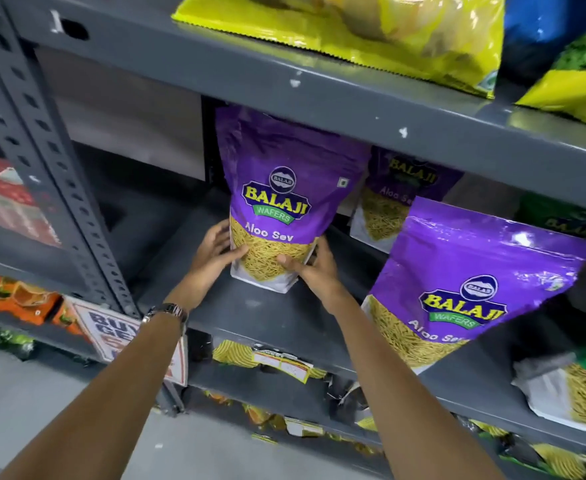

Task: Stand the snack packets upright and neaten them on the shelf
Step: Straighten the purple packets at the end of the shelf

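Grey steel racking fills our view, and on its middle shelf (267,313) stands the purple Aloo Sev packet (277,202), printed "BALAJI WAFERS", upright with its top close under the shelf above. We hold it low down on both sides: our left hand (215,252) has fingers spread on its left edge with the thumb across the front, and our right hand (314,268) clamps its right bottom corner. A wristwatch (167,311) sits on our left wrist. Right of that packet, further back, a second purple packet (399,195) stands; nearer us, a third purple packet (458,289) leans left. Below and left of it hangs a sign (108,336) starting "BUY".
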Action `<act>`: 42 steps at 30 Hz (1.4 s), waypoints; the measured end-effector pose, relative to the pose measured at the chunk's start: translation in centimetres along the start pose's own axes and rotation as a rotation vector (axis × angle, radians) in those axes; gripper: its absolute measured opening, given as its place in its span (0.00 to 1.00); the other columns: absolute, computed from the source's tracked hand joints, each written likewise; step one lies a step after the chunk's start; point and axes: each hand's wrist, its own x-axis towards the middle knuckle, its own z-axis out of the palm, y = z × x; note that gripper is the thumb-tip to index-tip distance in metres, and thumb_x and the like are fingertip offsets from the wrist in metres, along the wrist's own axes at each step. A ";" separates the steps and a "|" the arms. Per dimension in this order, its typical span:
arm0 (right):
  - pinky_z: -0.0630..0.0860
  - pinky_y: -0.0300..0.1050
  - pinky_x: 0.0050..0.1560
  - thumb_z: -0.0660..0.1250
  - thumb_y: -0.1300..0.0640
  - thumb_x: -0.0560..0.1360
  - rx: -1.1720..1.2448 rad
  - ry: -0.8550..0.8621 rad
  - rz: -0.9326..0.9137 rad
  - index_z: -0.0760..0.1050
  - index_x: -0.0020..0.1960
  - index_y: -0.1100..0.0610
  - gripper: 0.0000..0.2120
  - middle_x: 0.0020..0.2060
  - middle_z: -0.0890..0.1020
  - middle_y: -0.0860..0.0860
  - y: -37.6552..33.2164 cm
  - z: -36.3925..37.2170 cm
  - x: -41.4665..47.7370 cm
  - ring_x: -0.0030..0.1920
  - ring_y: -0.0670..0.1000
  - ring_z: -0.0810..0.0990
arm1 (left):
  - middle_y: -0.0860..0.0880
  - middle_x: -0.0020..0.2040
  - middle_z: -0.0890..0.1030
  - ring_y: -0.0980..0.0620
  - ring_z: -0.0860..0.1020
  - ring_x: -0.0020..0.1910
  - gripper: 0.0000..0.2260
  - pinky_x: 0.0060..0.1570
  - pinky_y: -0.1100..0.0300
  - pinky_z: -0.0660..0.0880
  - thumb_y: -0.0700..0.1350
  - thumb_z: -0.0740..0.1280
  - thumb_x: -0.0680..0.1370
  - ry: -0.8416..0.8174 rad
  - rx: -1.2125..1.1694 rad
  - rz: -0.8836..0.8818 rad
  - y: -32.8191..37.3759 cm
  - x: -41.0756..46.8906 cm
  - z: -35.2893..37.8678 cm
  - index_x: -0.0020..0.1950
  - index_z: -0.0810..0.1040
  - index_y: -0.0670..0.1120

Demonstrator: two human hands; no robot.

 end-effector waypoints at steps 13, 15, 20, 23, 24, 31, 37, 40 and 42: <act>0.78 0.56 0.59 0.80 0.58 0.63 -0.015 0.002 0.006 0.72 0.61 0.56 0.29 0.57 0.83 0.54 1.8 -0.3 -5.9 0.58 0.52 0.81 | 0.55 0.57 0.78 0.54 0.76 0.60 0.31 0.55 0.64 0.73 0.65 0.77 0.54 -0.009 0.079 0.038 -1.8 -5.4 -2.3 0.53 0.74 0.60; 0.78 0.57 0.60 0.80 0.56 0.63 -0.034 0.001 0.015 0.72 0.61 0.54 0.29 0.56 0.83 0.51 1.7 -0.1 -6.2 0.57 0.50 0.81 | 0.56 0.57 0.78 0.55 0.75 0.60 0.30 0.52 0.68 0.73 0.65 0.77 0.54 -0.003 0.072 0.041 -1.9 -5.8 -2.4 0.53 0.74 0.61; 0.79 0.53 0.59 0.80 0.55 0.63 -0.058 0.015 0.018 0.72 0.60 0.50 0.29 0.54 0.83 0.46 1.6 0.2 -6.8 0.56 0.47 0.81 | 0.55 0.57 0.78 0.54 0.75 0.61 0.30 0.62 0.55 0.71 0.64 0.77 0.55 -0.023 0.089 0.026 -1.3 -6.3 -2.7 0.54 0.73 0.59; 0.80 0.46 0.55 0.80 0.55 0.63 -0.065 0.008 0.010 0.71 0.59 0.48 0.28 0.52 0.83 0.43 1.5 0.4 -7.1 0.55 0.44 0.81 | 0.55 0.57 0.78 0.55 0.75 0.61 0.33 0.61 0.55 0.71 0.66 0.77 0.53 -0.024 0.085 0.019 -1.0 -6.8 -2.8 0.54 0.73 0.59; 0.80 0.42 0.53 0.79 0.55 0.63 -0.069 0.001 0.007 0.71 0.58 0.47 0.28 0.52 0.83 0.42 1.4 0.5 -7.2 0.54 0.42 0.81 | 0.55 0.58 0.78 0.54 0.75 0.61 0.33 0.61 0.56 0.71 0.66 0.77 0.53 -0.022 0.084 0.017 -1.0 -6.9 -2.8 0.54 0.73 0.58; 0.80 0.41 0.54 0.79 0.56 0.64 -0.045 -0.016 0.033 0.70 0.62 0.51 0.30 0.55 0.82 0.47 1.3 0.4 -7.2 0.57 0.46 0.80 | 0.49 0.61 0.77 0.51 0.73 0.64 0.33 0.67 0.47 0.69 0.57 0.76 0.60 -0.007 0.112 0.000 -0.7 -7.6 -2.6 0.62 0.71 0.49; 0.80 0.47 0.57 0.79 0.57 0.64 -0.030 -0.019 0.045 0.71 0.62 0.53 0.30 0.56 0.82 0.50 1.4 0.4 -7.0 0.57 0.48 0.80 | 0.46 0.62 0.76 0.48 0.73 0.64 0.31 0.67 0.46 0.69 0.51 0.76 0.65 0.004 0.117 0.018 -0.7 -7.7 -2.5 0.64 0.70 0.47; 0.80 0.43 0.54 0.79 0.57 0.64 0.002 -0.007 0.042 0.71 0.61 0.51 0.29 0.54 0.82 0.47 1.4 0.6 -7.1 0.56 0.46 0.81 | 0.48 0.62 0.76 0.50 0.72 0.64 0.29 0.66 0.49 0.69 0.52 0.74 0.64 -0.028 0.110 0.015 -0.6 -7.5 -2.7 0.63 0.70 0.51; 0.80 0.45 0.55 0.80 0.56 0.63 0.007 0.001 0.034 0.71 0.61 0.51 0.30 0.55 0.82 0.47 1.4 0.7 -7.1 0.56 0.47 0.81 | 0.52 0.60 0.77 0.55 0.73 0.63 0.25 0.65 0.51 0.70 0.54 0.74 0.64 -0.049 0.123 0.011 -0.4 -7.4 -2.8 0.59 0.71 0.57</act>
